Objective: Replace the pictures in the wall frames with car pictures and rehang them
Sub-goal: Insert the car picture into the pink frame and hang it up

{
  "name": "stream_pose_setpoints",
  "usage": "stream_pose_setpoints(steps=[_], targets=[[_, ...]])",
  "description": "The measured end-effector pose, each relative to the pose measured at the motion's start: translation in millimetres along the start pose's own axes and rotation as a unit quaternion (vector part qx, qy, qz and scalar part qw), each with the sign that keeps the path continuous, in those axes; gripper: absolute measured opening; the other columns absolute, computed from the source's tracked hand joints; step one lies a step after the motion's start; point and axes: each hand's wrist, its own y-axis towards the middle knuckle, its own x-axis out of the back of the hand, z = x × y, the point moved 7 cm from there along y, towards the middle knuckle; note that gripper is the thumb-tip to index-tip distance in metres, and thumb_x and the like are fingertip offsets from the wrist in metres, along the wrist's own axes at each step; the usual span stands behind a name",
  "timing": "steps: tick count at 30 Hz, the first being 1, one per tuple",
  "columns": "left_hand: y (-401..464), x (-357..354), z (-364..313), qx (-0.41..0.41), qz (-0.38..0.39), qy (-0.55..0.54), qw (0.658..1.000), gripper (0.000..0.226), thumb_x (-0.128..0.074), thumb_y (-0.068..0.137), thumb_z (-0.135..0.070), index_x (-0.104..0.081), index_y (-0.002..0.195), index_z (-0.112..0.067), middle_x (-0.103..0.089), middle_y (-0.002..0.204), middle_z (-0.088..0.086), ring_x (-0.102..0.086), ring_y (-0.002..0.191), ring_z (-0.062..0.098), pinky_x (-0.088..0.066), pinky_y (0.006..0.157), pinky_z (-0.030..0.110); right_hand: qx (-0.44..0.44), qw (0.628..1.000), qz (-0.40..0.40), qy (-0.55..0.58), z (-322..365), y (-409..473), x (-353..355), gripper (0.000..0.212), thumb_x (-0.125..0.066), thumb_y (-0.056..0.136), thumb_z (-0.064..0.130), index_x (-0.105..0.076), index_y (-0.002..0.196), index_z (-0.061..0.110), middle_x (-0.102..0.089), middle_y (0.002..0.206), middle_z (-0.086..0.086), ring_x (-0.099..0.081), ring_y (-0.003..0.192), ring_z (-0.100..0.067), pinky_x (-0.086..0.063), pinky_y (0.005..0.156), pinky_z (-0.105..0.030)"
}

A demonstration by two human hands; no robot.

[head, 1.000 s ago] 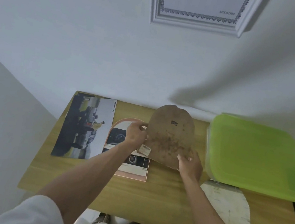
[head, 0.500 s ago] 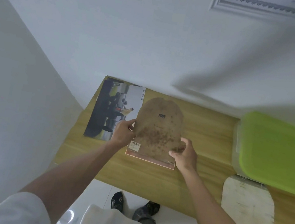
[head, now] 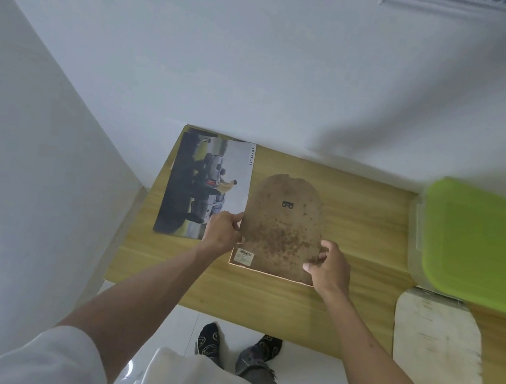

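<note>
An arch-topped brown backing board (head: 282, 227), stained and with a small black hanger, lies over a pink-edged frame (head: 268, 272) on the wooden table (head: 259, 303). My left hand (head: 223, 229) grips the board's left edge. Gripping its lower right edge is my right hand (head: 331, 267). A car picture (head: 204, 187) lies flat at the table's far left, just left of the board. A white arch-shaped sheet (head: 435, 343) rests at the table's right front. A white ornate wall frame (head: 470, 5) hangs at the top right, mostly cut off.
A green-lidded plastic box (head: 484, 244) stands at the table's right, against the wall. A side wall closes in on the left. The table's front edge is near my feet, above a white tiled floor (head: 182, 324).
The brown board has come down from a tilted hold onto the pink-edged frame, hiding the picture in it. My view has shifted, so the wall frame sits further up and right.
</note>
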Motion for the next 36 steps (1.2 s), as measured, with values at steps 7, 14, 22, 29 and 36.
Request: stream_pose_setpoints(steps=[7, 14, 22, 29, 36], targets=[[1.5, -3.7, 3.9, 0.022, 0.001, 0.05, 0.999, 0.047, -0.075, 0.08, -0.005, -0.065, 0.126, -0.012, -0.071, 0.093, 0.005, -0.064, 0.078, 0.019, -0.054, 0.071, 0.028, 0.041, 0.994, -0.006, -0.102, 5.7, -7.9, -5.6, 0.06, -0.077, 0.082, 0.011, -0.056, 0.138, 0.008, -0.057, 0.127, -0.01, -0.059, 0.114, -0.027, -0.042, 0.092, -0.03], [4.3, -10.4, -34.8, -0.112, 0.003, 0.272, 0.956, 0.049, -0.066, 0.086, -0.005, -0.049, 0.131, -0.007, -0.051, 0.12, 0.015, -0.058, 0.106, 0.037, -0.053, 0.089, 0.047, 0.097, 0.933, 0.062, -0.34, 38.7, 7.3, -5.7, 0.098, -0.085, 0.075, 0.026, -0.024, 0.15, 0.013, -0.032, 0.144, -0.015, -0.053, 0.122, -0.032, -0.052, 0.087, -0.041], [51.1, -31.2, -59.5, -0.196, 0.101, 0.463, 0.859, 0.125, -0.082, 0.074, -0.012, 0.016, 0.151, -0.001, 0.022, 0.159, 0.017, 0.016, 0.149, 0.03, 0.004, 0.12, 0.039, 0.21, 0.81, 0.181, -0.518, 76.2, 53.6, -30.0, 0.166, -0.095, 0.05, 0.043, 0.035, 0.147, 0.008, 0.04, 0.154, -0.014, 0.027, 0.147, -0.032, 0.005, 0.123, -0.05], [64.4, -35.8, -72.7, -0.214, 0.198, 0.465, 0.836, 0.12, -0.078, 0.079, -0.015, 0.017, 0.151, 0.0, 0.025, 0.158, 0.015, 0.018, 0.148, 0.026, -0.008, 0.121, 0.038, 0.24, 0.801, 0.243, -0.492, 70.1, 71.5, -35.4, 0.168, -0.096, 0.046, 0.048, 0.032, 0.149, 0.012, 0.041, 0.155, -0.008, 0.029, 0.147, -0.026, 0.002, 0.123, -0.047], [67.0, -39.3, -75.9, -0.189, 0.215, 0.461, 0.84, 0.152, -0.093, 0.054, -0.043, 0.017, 0.151, 0.0, 0.024, 0.159, 0.015, 0.016, 0.149, 0.028, -0.015, 0.12, 0.041, 0.231, 0.796, 0.24, -0.504, 70.0, 76.5, -42.1, 0.171, -0.096, 0.045, 0.049, 0.036, 0.147, 0.013, 0.045, 0.152, -0.009, 0.033, 0.145, -0.029, -0.001, 0.123, -0.053]])
